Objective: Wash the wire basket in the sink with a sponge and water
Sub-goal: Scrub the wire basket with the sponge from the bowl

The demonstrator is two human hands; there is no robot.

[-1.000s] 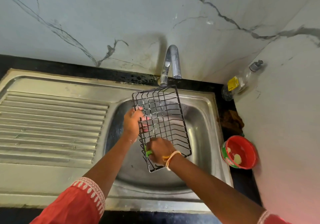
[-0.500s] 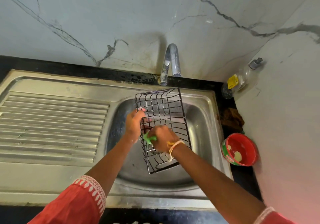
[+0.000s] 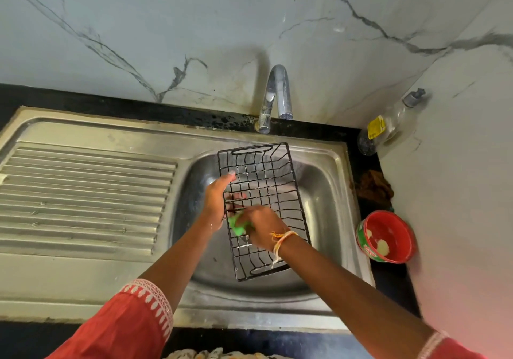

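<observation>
Wire basket [image 3: 266,181] gripped by left hand [image 3: 215,203]; right hand [image 3: 262,227] presses sponge [image 3: 236,225] inside.

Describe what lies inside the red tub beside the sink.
The red tub holds pale yellowish lumps, perhaps soap, against its near wall. Its near rim hides the inside wall below it.

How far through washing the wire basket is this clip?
Midway. Done: wire basket is over the sink, white suds on some wires. In hand: left hand holds its side; right hand rubs with the green sponge. Left: rinsing; tap shows no water.
</observation>
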